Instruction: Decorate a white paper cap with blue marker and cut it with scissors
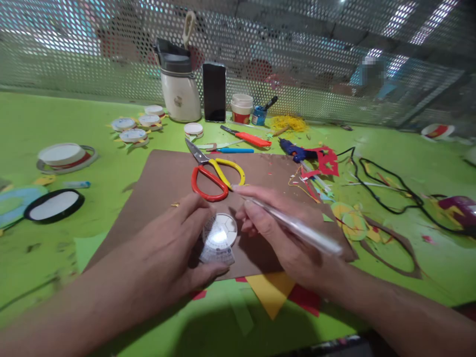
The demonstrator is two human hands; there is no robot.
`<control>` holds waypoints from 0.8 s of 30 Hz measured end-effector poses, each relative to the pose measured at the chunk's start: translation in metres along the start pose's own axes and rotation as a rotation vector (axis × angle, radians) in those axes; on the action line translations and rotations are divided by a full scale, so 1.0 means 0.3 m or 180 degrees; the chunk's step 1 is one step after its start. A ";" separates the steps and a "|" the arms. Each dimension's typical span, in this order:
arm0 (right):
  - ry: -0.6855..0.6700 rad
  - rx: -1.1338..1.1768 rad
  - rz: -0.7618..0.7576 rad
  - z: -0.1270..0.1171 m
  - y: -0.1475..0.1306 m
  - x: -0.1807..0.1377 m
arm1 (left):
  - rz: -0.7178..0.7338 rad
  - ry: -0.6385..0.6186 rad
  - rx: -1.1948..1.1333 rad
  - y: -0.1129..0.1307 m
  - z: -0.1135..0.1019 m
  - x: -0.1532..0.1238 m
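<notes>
My left hand (178, 240) curves around the left side of a small white disc (222, 230) with lines drawn on its face. A clear plastic piece with scale marks, like a protractor (217, 255), shows at the disc's lower edge, close to my left thumb. My right hand (277, 225) grips a pen (297, 228) with a pale, shiny barrel, its tip pointing up and left, apart from the disc. Just beyond both hands lie scissors (210, 184) with one red and one yellow handle, resting on a brown board (163, 173).
Behind the board lie a red utility knife (253, 139) and a blue pen (236, 150). A blue glue gun (293, 149) with a black cord is at right. Several decorated lids (134, 137), a white canister (181, 94) and a phone (214, 94) stand farther back. Paper scraps (271, 292) lie in front.
</notes>
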State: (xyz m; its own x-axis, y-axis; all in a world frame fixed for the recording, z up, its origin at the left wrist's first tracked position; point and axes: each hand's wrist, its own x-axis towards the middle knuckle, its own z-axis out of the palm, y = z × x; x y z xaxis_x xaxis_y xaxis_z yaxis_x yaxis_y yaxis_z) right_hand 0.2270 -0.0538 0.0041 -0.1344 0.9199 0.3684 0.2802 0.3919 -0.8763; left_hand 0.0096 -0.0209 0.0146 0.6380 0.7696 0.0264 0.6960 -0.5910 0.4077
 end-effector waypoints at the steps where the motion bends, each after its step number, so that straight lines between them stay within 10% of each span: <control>1: 0.0013 0.0156 0.0069 0.001 -0.001 0.001 | -0.0017 -0.0056 0.0004 0.002 -0.001 0.001; 24: 0.0066 -0.0097 0.0437 0.016 -0.011 0.026 | -0.0133 -0.0156 0.0090 0.004 -0.003 0.002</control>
State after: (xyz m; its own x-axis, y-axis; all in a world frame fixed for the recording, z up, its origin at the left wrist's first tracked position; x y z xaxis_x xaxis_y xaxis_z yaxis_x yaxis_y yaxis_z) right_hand 0.2205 -0.0482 0.0084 -0.0734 0.9649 0.2522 0.3235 0.2623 -0.9092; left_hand 0.0104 -0.0209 0.0161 0.6230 0.7814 -0.0352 0.7311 -0.5657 0.3815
